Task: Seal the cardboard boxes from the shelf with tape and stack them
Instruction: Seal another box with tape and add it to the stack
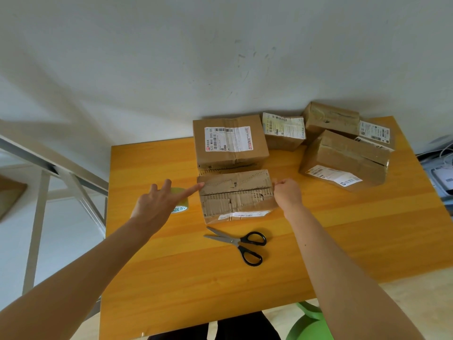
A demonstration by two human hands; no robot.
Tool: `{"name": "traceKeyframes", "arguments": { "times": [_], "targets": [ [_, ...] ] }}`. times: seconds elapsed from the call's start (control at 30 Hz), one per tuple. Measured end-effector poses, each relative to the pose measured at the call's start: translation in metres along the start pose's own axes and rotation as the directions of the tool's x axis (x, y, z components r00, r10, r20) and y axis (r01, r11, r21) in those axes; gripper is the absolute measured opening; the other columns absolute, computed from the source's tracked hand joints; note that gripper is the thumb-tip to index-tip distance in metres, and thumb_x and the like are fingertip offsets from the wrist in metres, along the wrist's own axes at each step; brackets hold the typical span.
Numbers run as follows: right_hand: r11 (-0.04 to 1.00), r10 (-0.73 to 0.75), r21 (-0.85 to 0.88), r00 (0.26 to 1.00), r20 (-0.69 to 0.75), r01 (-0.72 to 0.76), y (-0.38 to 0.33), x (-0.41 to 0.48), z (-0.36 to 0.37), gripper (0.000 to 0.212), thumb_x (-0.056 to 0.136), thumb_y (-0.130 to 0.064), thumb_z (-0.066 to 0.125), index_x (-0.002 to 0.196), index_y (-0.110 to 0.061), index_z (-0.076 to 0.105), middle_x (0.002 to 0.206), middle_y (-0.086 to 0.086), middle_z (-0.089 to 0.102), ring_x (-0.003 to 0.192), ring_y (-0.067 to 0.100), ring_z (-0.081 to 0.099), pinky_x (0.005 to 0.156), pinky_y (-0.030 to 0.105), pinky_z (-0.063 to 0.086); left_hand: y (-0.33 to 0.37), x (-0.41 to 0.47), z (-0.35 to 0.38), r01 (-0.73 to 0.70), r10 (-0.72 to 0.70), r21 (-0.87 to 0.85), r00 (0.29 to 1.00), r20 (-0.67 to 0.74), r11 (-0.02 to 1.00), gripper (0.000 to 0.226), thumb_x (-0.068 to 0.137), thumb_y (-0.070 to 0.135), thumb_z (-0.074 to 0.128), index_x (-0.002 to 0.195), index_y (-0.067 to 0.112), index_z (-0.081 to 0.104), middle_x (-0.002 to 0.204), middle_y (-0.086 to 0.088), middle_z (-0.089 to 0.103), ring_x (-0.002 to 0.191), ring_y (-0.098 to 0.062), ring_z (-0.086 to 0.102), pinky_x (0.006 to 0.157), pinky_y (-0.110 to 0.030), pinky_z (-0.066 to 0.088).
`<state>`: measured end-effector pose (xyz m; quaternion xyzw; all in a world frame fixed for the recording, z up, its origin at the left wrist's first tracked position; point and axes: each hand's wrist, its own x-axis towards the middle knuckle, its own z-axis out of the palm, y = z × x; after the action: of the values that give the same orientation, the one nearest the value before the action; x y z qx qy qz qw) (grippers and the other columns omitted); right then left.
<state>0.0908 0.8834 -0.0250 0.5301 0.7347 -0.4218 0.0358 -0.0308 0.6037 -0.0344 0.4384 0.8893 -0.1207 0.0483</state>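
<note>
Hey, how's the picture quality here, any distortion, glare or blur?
Head view: wide-angle stretch splays the table's edges; light is soft and even, with faint shadows under the scissors; no glare; the label on the far box reads sharply.

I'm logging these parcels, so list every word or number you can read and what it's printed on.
"523 M88 D55-05": white label on the large back box.
"ADE IN C": sticker on the tape roll, cut off by the left hand.
Strip label on the front box: too blurred to read.
Labels on the other boxes to the right: too small to read.
</note>
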Motion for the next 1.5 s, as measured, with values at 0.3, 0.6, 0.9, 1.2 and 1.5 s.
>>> {"name": "traceKeyframes", "arguments": {
  "times": [0.3,0.6,0.9,1.2,1.5],
  "targets": [
    [0.970,0.213,0.094,0.968,0.131,-0.226,-0.002,0.004,0.011,0.033,0.101,-0.010,0.024,0.074,-0.011,0.044,0.088,0.011,0.054,0.074,0.020,0.047,0.061,0.027,0.038,0.004,0.000,0.002,0.016,-0.016,-0.030,1.000,0.005,0.999,0.111,0.089,0.007,0.060,0.134,0.057,-0.029,0.124,-0.016,0.047,0.087,-0.028,0.057,0.044,-0.029,0.041],
    [0.886,0.333,0.302,0.936,0.111,-0.351,-0.005,-0.003,0.016,0.019,0.100,-0.010,0.030,0.117,-0.007,0.038,0.092,0.011,0.055,0.069,0.017,0.047,0.052,0.027,0.037,0.009,-0.006,0.006,0.062,-0.061,-0.087,0.998,0.013,0.994,0.113,0.088,0.012,0.063,0.133,0.058,-0.030,0.116,-0.013,0.049,0.085,-0.026,0.056,0.044,-0.029,0.034],
    [0.842,-0.522,-0.209,0.849,-0.083,0.498,0.010,-0.036,0.031,0.061,0.105,-0.042,0.022,0.152,-0.005,0.024,0.155,0.012,0.034,0.136,0.024,0.041,0.101,0.022,0.038,0.012,-0.002,0.004,0.090,-0.087,-0.105,0.996,0.025,0.990,0.114,0.090,0.011,0.061,0.130,0.058,-0.034,0.119,-0.015,0.048,0.090,-0.028,0.057,0.049,-0.031,0.037],
    [0.461,-0.568,-0.723,0.797,0.205,0.514,0.010,-0.056,0.057,0.085,0.088,-0.067,-0.012,0.150,-0.010,-0.019,0.159,0.007,-0.022,0.147,0.022,-0.019,0.119,0.039,-0.013,0.018,-0.005,0.004,0.129,-0.126,-0.161,0.992,0.031,0.979,0.115,0.090,0.009,0.059,0.127,0.060,-0.037,0.120,-0.013,0.048,0.093,-0.029,0.057,0.052,-0.032,0.039],
    [0.369,-0.630,-0.641,0.688,0.360,0.673,-0.008,-0.084,0.100,0.092,0.084,-0.072,-0.012,0.149,-0.008,-0.022,0.158,0.008,-0.027,0.147,0.022,-0.021,0.121,0.039,-0.009,0.018,-0.005,0.006,0.131,-0.129,-0.170,0.991,0.026,0.977,0.116,0.089,0.012,0.063,0.128,0.060,-0.035,0.116,-0.013,0.050,0.090,-0.030,0.057,0.051,-0.033,0.038]
  ]
}}
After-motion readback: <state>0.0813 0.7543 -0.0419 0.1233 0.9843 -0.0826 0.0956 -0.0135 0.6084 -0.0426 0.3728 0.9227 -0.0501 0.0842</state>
